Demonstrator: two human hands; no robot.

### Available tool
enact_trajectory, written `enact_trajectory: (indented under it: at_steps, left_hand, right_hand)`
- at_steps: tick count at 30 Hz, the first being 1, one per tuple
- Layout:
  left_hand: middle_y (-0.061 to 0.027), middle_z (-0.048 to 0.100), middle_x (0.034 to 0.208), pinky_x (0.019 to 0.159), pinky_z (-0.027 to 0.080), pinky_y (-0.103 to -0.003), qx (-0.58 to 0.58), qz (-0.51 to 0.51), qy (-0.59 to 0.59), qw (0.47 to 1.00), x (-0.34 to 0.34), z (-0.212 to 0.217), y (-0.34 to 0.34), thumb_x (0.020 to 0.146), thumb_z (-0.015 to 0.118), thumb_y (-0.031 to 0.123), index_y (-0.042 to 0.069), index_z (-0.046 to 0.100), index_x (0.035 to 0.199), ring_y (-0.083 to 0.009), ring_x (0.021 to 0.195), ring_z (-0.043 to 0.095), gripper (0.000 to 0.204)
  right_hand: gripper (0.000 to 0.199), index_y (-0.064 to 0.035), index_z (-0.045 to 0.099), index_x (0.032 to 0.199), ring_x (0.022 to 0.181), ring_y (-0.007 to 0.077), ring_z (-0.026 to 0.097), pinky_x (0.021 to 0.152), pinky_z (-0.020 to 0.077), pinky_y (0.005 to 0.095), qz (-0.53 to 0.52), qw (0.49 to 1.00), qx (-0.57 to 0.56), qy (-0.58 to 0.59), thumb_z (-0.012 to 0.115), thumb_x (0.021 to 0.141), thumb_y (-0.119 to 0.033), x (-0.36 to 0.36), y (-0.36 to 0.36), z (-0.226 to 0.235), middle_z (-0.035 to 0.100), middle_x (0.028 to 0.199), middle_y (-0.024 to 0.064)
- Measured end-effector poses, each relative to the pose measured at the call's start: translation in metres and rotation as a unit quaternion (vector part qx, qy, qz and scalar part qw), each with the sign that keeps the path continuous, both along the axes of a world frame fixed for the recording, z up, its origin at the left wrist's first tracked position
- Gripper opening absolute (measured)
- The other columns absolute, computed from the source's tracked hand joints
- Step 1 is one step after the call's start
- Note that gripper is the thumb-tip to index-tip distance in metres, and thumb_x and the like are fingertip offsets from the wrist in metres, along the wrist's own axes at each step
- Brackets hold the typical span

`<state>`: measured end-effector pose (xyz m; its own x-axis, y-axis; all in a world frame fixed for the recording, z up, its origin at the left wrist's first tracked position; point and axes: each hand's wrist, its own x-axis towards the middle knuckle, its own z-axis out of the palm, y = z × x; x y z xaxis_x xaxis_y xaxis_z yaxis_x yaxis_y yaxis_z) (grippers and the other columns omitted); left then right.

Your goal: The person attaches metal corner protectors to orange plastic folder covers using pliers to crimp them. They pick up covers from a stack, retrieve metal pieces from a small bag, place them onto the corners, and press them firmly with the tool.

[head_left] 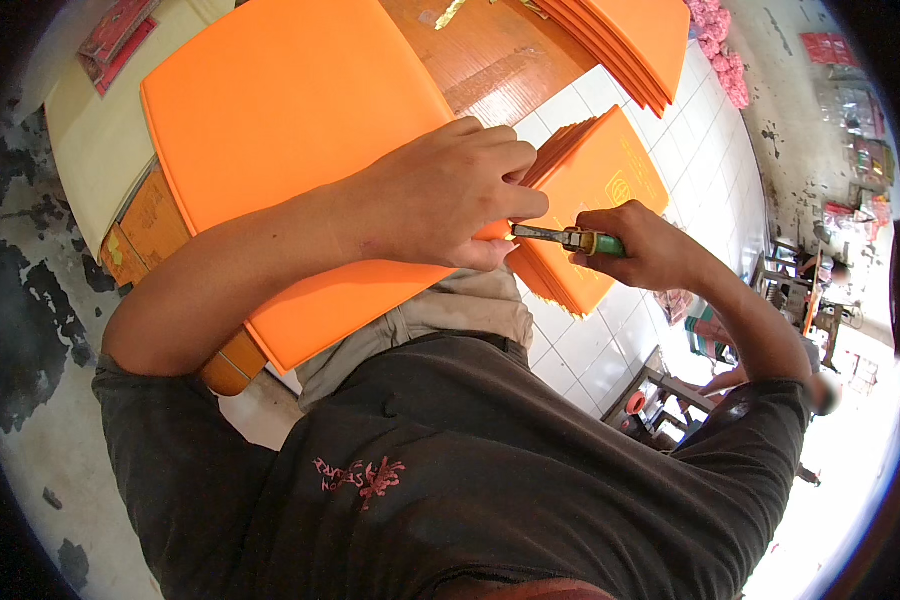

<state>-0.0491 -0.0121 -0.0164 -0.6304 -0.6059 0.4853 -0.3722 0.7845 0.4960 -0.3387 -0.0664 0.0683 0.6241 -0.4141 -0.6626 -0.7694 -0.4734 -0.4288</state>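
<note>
A large, smooth orange cover [290,130] with rounded corners lies across the table's edge and over my lap. My left hand [460,190] rests at its right side, thumb and fingers pinching the corner nearest the tool. Closed around green handles, my right hand [655,240] holds a pair of pliers [550,235]. Their metal jaws point left and meet the pinched corner, where a small pale bit shows. My fingers partly hide that corner. Just behind the pliers stands a stack of orange covers [635,160] with a yellow printed emblem.
A brown wooden table [500,75] carries small gold scraps. Another orange stack [640,35] sits at the far right, near pink bundles [715,45]. White tiles [580,345] extend below. A cream sheet [85,150] hangs at left. Other people [820,390] appear blurred at far right.
</note>
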Motion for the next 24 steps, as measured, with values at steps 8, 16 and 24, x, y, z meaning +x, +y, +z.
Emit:
enact_trajectory:
  at_steps: [8,16,24]
  left_hand:
    - [-0.0085,0.052,0.100,0.088,0.047,-0.044,0.001,0.000,-0.005,1.000,0.0007,0.0007,0.0000,0.077,0.082,0.028,0.011,0.069,0.104,-0.0289,0.096,0.058,0.034]
    - [-0.0082,0.052,0.100,0.088,0.047,-0.043,-0.003,-0.001,0.001,1.000,0.0006,-0.0001,0.0002,0.077,0.082,0.028,0.011,0.069,0.104,-0.0283,0.096,0.058,0.035]
    - [-0.0081,0.052,0.099,0.087,0.046,-0.043,-0.004,-0.003,0.004,1.000,0.0007,0.0005,0.0004,0.077,0.082,0.027,0.010,0.068,0.101,-0.0280,0.095,0.057,0.032]
  right_hand:
    - [0.024,0.0015,0.070,0.108,0.086,0.0371,0.072,0.077,0.0545,0.0482,-0.023,1.000,0.008,0.015,0.076,0.100,-0.020,0.0027,0.0032,0.0006,0.074,0.090,0.0196]
    - [0.025,0.0023,0.070,0.107,0.086,0.0363,0.073,0.077,0.0550,0.0479,-0.026,0.999,0.004,0.019,0.077,0.100,-0.020,0.0054,0.0042,0.0013,0.074,0.090,0.0195]
    - [0.023,0.0017,0.072,0.108,0.081,0.0344,0.073,0.074,0.0550,0.0472,-0.036,0.999,0.012,0.020,0.077,0.100,-0.020,0.0044,0.0046,-0.0012,0.074,0.087,0.0189]
